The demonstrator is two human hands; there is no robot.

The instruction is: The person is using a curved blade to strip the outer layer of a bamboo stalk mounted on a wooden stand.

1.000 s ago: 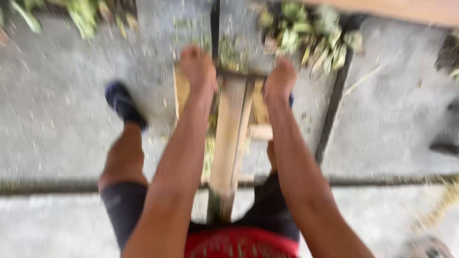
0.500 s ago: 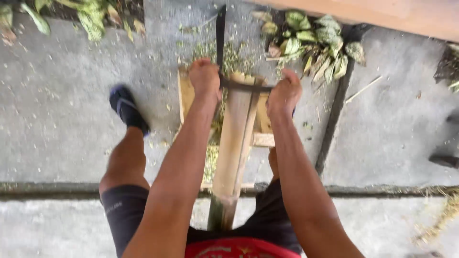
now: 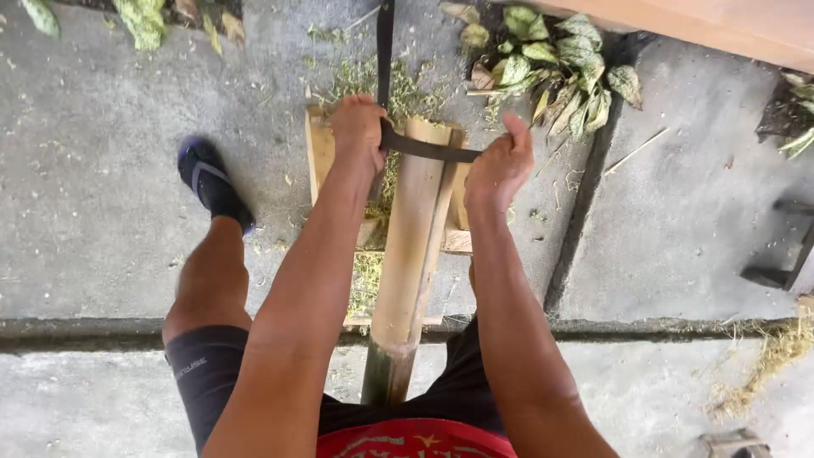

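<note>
- Left hand [image 3: 358, 131] is gripping one end of the dark flat two-handled blade [image 3: 428, 150], fingers wrapped tight around it.
- Right hand [image 3: 498, 165] is clenching the other end, thumb sticking up.
- The blade is lying across the pale split bamboo pole [image 3: 413, 246] between the hands, the pole running back toward the body.
- The pole is resting on a small wooden frame [image 3: 320, 148] under the hands; green shavings [image 3: 369, 280] are lying below.
- Judging by this, even pressure on both ends should be keeping the blade level.
</note>
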